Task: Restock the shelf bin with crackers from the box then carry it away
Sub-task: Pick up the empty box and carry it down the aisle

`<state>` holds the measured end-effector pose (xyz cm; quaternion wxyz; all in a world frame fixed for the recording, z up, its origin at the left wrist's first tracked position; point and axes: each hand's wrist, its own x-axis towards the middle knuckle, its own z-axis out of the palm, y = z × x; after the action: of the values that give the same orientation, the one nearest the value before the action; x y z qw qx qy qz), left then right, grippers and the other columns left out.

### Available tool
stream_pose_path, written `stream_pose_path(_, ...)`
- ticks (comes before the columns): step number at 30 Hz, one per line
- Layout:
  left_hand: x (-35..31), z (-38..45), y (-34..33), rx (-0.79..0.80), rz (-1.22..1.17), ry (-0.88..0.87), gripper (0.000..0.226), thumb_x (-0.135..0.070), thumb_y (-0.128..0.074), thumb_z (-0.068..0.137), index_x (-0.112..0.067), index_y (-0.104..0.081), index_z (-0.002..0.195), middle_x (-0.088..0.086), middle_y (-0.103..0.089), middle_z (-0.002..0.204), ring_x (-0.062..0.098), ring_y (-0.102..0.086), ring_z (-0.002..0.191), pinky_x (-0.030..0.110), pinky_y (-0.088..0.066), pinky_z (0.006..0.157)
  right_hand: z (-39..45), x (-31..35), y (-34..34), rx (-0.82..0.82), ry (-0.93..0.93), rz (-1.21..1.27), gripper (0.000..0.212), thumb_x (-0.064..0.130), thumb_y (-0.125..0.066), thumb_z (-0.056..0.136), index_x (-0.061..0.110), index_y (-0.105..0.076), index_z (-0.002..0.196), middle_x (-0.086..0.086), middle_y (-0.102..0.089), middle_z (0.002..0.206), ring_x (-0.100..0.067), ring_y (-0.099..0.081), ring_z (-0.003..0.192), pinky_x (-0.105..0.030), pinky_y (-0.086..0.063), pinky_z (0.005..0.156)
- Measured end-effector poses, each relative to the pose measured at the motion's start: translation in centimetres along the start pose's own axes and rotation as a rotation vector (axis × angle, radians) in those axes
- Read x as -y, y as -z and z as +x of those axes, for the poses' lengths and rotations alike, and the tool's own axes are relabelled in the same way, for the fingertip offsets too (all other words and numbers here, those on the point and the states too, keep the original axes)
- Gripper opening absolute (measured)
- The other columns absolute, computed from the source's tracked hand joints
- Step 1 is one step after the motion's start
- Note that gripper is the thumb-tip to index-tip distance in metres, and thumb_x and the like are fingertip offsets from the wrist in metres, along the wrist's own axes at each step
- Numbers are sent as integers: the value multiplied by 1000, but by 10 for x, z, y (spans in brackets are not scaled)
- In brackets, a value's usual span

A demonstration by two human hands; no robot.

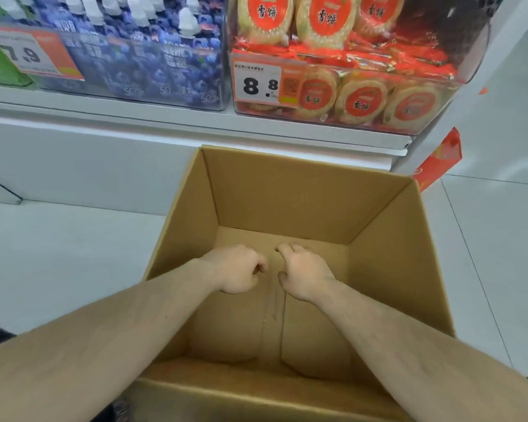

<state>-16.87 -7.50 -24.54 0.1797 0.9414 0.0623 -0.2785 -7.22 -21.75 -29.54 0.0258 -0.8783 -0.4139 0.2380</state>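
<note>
- head view, lower centre of the frame: the cardboard box [287, 202] stands open on the pale floor [58, 254], its far wall just beside the base of the shelf [165, 117]. no cracker packs show on the bare stretch of its bottom between and beyond the forearms, so the restocking looks finished.
- head view, middle of the frame: both forearms reach down inside the box. the left hand [235, 269] is curled into a loose fist and has hold of nothing visible. the right hand [305, 275] has its fingers bent downward, tips near the seam of the box bottom, also with nothing seen in it. whether either touches the cardboard cannot be told.
- head view, upper right of the frame: the clear shelf bin [348, 117] is packed with round crackers [363, 102] in red-labelled wrappers, stacked right up, with a price tag [256, 83] on its front.
- head view, upper left of the frame: a neighbouring bin holds blue drink pouches [134, 56] behind its own price label.
- judgement: the hands are likely checking the empty box; gripping its walls to carry it away seems next.
</note>
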Motion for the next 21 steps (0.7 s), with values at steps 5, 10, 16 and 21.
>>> stream_pose_path(5,-1,-22,-10,61,-83,14,36,-20,-45,95,-26,-55,129,-2,-59,124,18,-56,109,35,-50,89,-16,15,2,125,-38,127,57,45,-51,93,19,-36,142,-12,-47,140,-33,-47,126,-43,-43,101)
stream_pose_path(10,-26,-83,-11,187,-125,79,23,-32,-43,96,-27,-58,112,-2,-62,108,19,-59,96,35,-49,76,-102,36,48,234,-177,335,68,72,-32,88,29,-36,141,-4,-48,138,-28,-44,127,-42,-34,102)
stream_pose_path(16,-65,-148,-33,244,-113,-53,54,-69,-47,71,-31,-45,108,-11,-46,107,13,-45,101,33,-42,83,-222,56,47,385,-191,38,84,84,-51,55,26,-46,116,2,-46,112,-24,-46,103,-40,-38,88)
stream_pose_path(21,-81,-150,-39,239,155,-176,38,-12,-59,80,-23,-41,112,-2,-47,110,20,-49,102,32,-37,70,-244,55,15,150,-251,-93,51,0,-80,33,14,-57,75,-8,-53,72,-29,-50,65,-40,-42,58)
